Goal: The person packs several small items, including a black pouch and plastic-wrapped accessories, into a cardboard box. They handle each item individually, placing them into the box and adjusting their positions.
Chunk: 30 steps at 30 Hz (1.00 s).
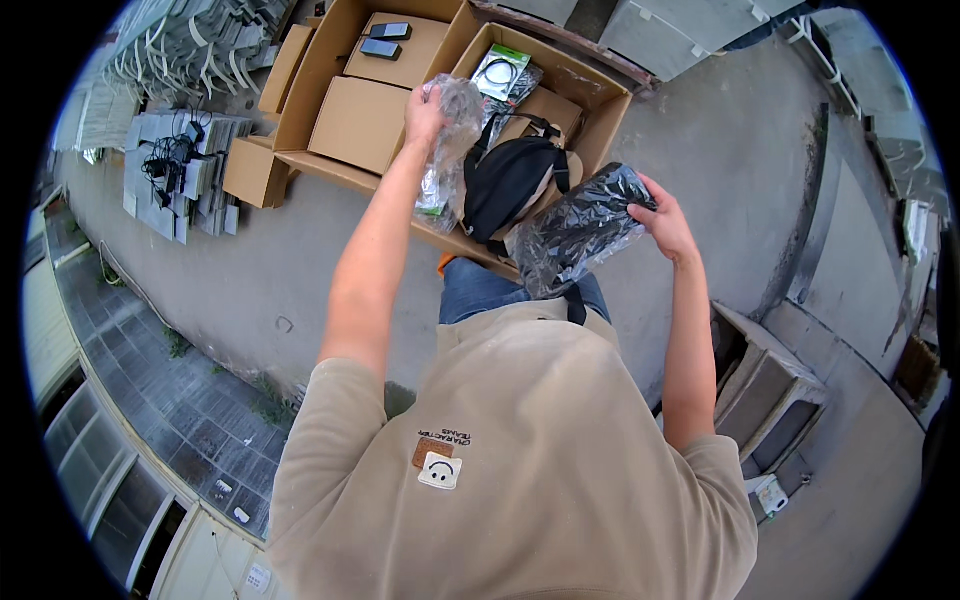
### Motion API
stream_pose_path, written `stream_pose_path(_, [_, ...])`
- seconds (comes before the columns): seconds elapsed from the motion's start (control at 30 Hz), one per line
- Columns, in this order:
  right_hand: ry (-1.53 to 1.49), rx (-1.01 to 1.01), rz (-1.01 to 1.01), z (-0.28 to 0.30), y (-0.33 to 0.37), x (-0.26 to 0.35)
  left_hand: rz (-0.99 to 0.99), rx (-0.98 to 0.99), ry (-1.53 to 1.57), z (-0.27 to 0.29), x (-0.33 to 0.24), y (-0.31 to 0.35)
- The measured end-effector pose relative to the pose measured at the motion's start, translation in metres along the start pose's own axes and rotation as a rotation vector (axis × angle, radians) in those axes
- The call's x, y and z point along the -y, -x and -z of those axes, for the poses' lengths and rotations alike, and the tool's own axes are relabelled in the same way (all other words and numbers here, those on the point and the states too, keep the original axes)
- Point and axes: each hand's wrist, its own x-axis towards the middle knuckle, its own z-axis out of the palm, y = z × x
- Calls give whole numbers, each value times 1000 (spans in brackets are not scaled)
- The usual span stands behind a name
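Observation:
My left hand (424, 117) grips a crumpled clear plastic bag (459, 110) over the left side of an open cardboard box (605, 110). With its fingers closed on one end, my right hand (664, 218) holds a black item in clear plastic wrap (590, 222) at the box's near right corner; the wrapping hides its exact kind. Inside that box lies a black and beige bag with straps (512, 187). Behind it is a green and white packet with a coiled black cable (500, 73).
Another open box to the left holds brown cartons (364, 125) and two small dark devices (381, 48). Farther left, black cables and adapters (170, 165) lie on stacked grey panels (150, 208). A wooden-framed piece (765, 390) stands at the right.

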Motion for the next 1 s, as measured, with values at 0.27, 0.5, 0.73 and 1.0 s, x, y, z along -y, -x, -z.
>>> stream_pose_path(0.27, [-251,-273,-56,55,78,-101,-805,82,-395,-204,49,-67])
stream_pose_path(0.5, [-323,-363,-173,63,85,-132,-360,445,-1211,-300,209,-94])
stream_pose_path(0.73, [-307,-414,-178,71,78,-146,-14,745,-1803,-354,292,-109])
stream_pose_path(1.0, [-391,-331,-135,68,39,-141,-275,558,-1335,-308,190,-80])
